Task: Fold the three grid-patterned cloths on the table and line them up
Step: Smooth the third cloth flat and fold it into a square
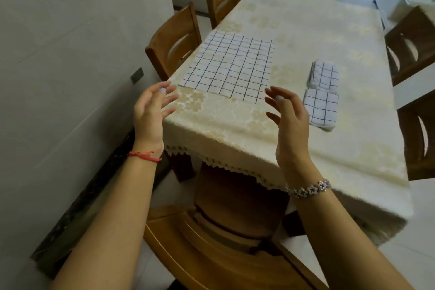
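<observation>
One white cloth with a dark grid [231,67] lies spread flat on the table near its left edge. Two folded grid cloths lie to the right, one behind the other: the far one [324,74] and the near one [321,108], almost touching. My left hand [151,110] hovers just short of the flat cloth's near left corner, fingers spread and relaxed, holding nothing. My right hand [288,113] hovers by the near right corner, fingers likewise loose and empty. Neither hand touches the cloth.
The table wears a cream flowered tablecloth [235,125] with a lace hem. Wooden chairs stand around it: one right below me [223,242], two on the left [174,40], two on the right [414,42], one at the far end. A grey wall is on the left.
</observation>
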### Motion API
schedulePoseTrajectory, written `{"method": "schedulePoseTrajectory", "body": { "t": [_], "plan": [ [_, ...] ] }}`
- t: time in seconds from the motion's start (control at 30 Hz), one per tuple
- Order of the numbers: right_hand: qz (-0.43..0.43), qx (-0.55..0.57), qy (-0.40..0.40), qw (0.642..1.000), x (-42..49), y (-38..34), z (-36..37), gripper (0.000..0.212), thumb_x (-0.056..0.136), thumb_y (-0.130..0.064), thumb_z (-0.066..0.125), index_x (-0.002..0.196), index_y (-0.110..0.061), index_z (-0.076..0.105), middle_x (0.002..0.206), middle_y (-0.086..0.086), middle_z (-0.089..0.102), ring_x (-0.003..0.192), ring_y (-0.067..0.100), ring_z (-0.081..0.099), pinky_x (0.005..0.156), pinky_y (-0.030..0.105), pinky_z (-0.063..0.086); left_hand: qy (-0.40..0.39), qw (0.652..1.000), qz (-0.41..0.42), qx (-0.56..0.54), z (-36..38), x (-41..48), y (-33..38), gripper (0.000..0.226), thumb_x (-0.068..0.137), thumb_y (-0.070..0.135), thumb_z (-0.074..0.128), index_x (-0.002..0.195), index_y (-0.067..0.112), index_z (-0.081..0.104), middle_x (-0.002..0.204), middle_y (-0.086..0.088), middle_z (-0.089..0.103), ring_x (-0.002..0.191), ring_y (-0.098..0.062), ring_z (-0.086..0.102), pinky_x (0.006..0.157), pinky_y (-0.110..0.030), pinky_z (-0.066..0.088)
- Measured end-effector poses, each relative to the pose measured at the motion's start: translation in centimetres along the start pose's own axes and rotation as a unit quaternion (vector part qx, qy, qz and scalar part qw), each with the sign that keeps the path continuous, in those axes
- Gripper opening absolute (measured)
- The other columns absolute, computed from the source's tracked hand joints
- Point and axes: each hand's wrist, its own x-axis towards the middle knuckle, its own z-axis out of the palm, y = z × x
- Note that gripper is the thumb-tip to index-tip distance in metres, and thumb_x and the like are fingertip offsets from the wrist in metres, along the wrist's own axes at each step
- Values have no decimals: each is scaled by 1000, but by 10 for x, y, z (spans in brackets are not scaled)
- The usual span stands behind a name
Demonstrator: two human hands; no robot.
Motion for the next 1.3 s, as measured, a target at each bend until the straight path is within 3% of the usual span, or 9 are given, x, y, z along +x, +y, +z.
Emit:
{"method": "schedulePoseTrajectory", "body": {
  "t": [0.4, 0.93, 1.3],
  "plan": [
    [18, -2, -28, 999, 11, 22, 58, 21, 96, -12, 42, 102, -22, 60, 111, -5, 65, 106, 10, 60, 91, 33, 49, 22, 1000, -8, 14, -45, 36, -5, 18, 96, 23, 44, 99, 24, 61, 105, 3, 66, 99, -14, 65, 86, -33, 53],
    [1, -11, 65, 998, -2, 52, 250, 20, 96, -11, 42, 104, -19, 59, 107, -6, 64, 105, 11, 59, 88, 29, 49, -117, 993, -9, 26, -177, 166, -10, 18, 97, 21, 43, 103, 22, 60, 111, -1, 64, 105, -17, 62, 87, -31, 51],
    [-8, -14, 110, 994, 18, 62, 299, 20, 96, -12, 42, 101, -21, 60, 109, -3, 64, 107, 14, 59, 90, 32, 49, -152, 988, -9, 20, -191, 231, -14, 19, 98, 20, 41, 102, 24, 59, 108, 2, 64, 105, -16, 62, 88, -32, 52]
  ]
}}
